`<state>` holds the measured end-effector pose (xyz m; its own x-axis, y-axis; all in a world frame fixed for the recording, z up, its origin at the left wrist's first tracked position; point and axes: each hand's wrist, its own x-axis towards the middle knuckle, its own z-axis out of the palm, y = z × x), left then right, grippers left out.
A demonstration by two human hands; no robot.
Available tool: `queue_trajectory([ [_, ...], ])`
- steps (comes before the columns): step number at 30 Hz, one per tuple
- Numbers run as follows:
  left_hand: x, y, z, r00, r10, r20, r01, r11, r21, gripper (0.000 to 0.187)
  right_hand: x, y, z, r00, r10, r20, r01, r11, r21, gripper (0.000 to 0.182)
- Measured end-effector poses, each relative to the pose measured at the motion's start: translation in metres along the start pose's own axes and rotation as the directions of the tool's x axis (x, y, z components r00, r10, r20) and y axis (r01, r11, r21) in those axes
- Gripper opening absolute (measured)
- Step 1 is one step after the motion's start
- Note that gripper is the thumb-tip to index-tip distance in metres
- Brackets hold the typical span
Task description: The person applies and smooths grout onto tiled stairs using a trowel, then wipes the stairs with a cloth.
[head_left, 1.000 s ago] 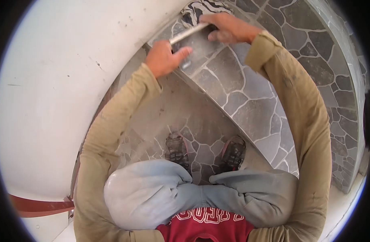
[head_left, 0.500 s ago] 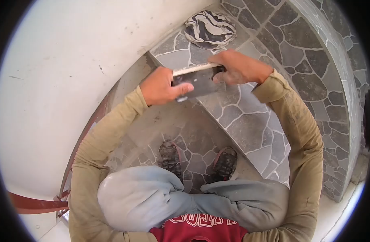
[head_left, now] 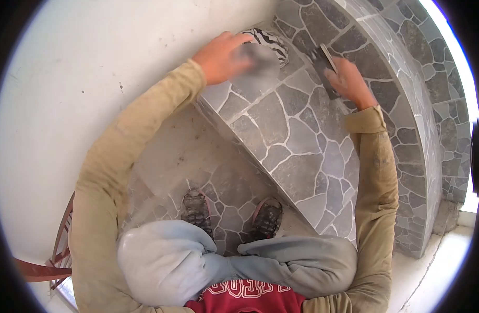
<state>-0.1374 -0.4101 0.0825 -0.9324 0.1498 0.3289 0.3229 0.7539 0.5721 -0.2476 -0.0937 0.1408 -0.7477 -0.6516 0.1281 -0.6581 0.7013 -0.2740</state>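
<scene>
My left hand (head_left: 218, 58) reaches over the top of the stone-patterned ledge, beside a round black-and-white striped bundle (head_left: 273, 43). A grey and dark blur (head_left: 259, 61) lies at its fingertips and covers part of the bundle; whether the fingers hold it cannot be made out. My right hand (head_left: 350, 82) grips a flat, dark rectangular tool (head_left: 323, 68) with a light edge, tilted over the right part of the ledge near the curved wall.
Below the ledge's front edge (head_left: 258, 166) are my two dark shoes (head_left: 196, 207) on stone-patterned flooring. A white wall (head_left: 93, 68) stands at left, a curved stone-patterned wall (head_left: 406, 135) at right, and a red-brown metal piece (head_left: 41, 270) at lower left.
Both hands were on the flat tool. My left hand has let go and moved up beside the striped bundle; my right hand has carried the tool right. The view has shifted.
</scene>
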Motion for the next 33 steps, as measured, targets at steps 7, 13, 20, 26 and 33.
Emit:
queue_trajectory([
  [7,0.048,-0.014,0.052,0.986,-0.108,0.126,0.069,0.957,0.280,0.079,-0.044,-0.026,0.053,0.995,-0.086,0.051,0.096,0.964,-0.246,0.023],
  [13,0.092,0.020,0.094,0.986,-0.162,0.039,0.124,0.870,0.477,0.072,-0.085,-0.102,-0.016,0.989,-0.123,-0.086,0.127,0.991,0.043,0.017],
  [20,0.083,0.058,0.113,0.967,0.221,0.128,-0.241,0.954,0.177,0.032,-0.070,-0.077,-0.092,0.783,0.098,-0.615,-0.064,0.995,0.077,0.021],
  [26,0.056,0.199,0.190,0.446,0.892,-0.072,-0.894,0.440,-0.091,0.016,-0.026,-0.005,-0.150,0.445,0.241,-0.863,0.025,0.959,0.281,0.038],
  [33,0.126,0.151,0.235,0.523,0.718,0.459,-0.654,0.683,-0.325,0.054,0.011,0.096,-0.122,0.597,0.488,-0.637,0.072,0.758,0.648,0.032],
])
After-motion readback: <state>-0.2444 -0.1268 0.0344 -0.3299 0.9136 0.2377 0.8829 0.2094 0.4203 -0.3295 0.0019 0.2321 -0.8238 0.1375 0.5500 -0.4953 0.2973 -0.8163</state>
